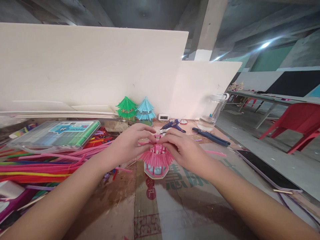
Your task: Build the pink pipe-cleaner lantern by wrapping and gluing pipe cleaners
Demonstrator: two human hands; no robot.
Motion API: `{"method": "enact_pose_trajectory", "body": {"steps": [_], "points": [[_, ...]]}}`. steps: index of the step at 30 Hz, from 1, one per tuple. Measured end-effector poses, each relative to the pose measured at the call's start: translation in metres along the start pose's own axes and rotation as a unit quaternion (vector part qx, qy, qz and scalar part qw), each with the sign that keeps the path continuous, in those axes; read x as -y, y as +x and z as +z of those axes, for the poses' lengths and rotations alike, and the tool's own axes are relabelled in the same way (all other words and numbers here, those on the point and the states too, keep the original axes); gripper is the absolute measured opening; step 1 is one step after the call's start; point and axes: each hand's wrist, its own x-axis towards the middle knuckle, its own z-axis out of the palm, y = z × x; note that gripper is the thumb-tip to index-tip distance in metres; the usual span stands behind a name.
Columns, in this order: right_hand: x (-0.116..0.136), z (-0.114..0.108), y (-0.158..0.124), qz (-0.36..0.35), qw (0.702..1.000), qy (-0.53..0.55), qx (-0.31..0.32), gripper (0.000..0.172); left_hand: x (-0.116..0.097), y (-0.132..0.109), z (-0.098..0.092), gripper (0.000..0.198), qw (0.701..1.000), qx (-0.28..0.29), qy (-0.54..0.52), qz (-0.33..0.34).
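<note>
A small pink pavilion model (156, 159) made of pipe cleaners stands in front of me on an octagonal base, with light blue stuff inside and a fringed pink roof round its middle. My left hand (140, 141) is at its upper left, fingers pinched on a pink pipe cleaner (143, 143) that runs across the top. From the right, my right hand (178, 145) closes its fingertips on the upper frame of the model. What exactly lies between the right fingertips is partly hidden.
Pipe cleaners (50, 170) and a clear marker case (57, 135) lie left. Behind are green (126, 108) and blue (145, 110) pavilions, a small clock (163, 117) and a glue gun (173, 126). Pliers (211, 136), a water pitcher (210, 113) and a phone (268, 170) lie right.
</note>
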Motion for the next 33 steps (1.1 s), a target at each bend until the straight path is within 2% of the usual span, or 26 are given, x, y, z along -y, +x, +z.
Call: {"method": "enact_pose_trajectory", "body": {"steps": [21, 27, 33], "points": [[0.0017, -0.0036, 0.0007, 0.009, 1.000, -0.006, 0.024, 0.020, -0.0028, 0.0018, 0.0019, 0.022, 0.999, -0.006, 0.037, 0.015], [0.0061, -0.0098, 0.0031, 0.037, 0.998, -0.021, 0.040, 0.018, -0.0061, 0.0025, 0.0006, 0.021, 0.999, 0.001, 0.041, 0.004], [0.0038, -0.0067, 0.0032, 0.065, 0.997, -0.010, 0.030, 0.016, -0.0061, 0.0027, -0.0005, 0.020, 0.999, 0.008, 0.044, 0.000]]}}
